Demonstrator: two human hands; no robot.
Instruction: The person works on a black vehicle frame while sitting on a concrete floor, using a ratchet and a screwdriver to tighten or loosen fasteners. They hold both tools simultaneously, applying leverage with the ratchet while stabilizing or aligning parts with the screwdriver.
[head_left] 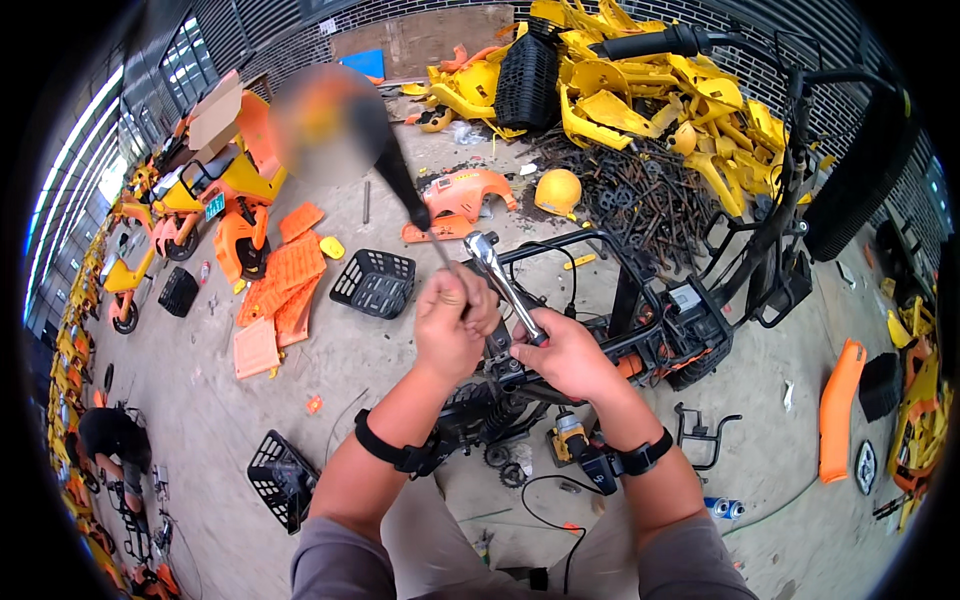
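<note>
My left hand (pixel 453 318) is closed in a fist around the thin metal shaft of a screwdriver (pixel 403 188). Its black handle points up and to the left, and its upper end is lost in a blurred patch. In my right hand (pixel 568 358) is a chrome ratchet wrench (pixel 512 290) with a dark grip, its head tilted up toward the screwdriver shaft. Both hands are close together over a stripped black scooter frame (pixel 640 345), near a metal post on it. What the lower ends of the tools touch is hidden by my fingers.
A yellow cordless drill (pixel 570 438) lies below my right forearm. Black baskets (pixel 374 283) and orange panels (pixel 285 285) are on the floor at left. Behind are dark metal parts (pixel 630 195) and piled yellow covers (pixel 610 105). A person (pixel 115 440) crouches far left.
</note>
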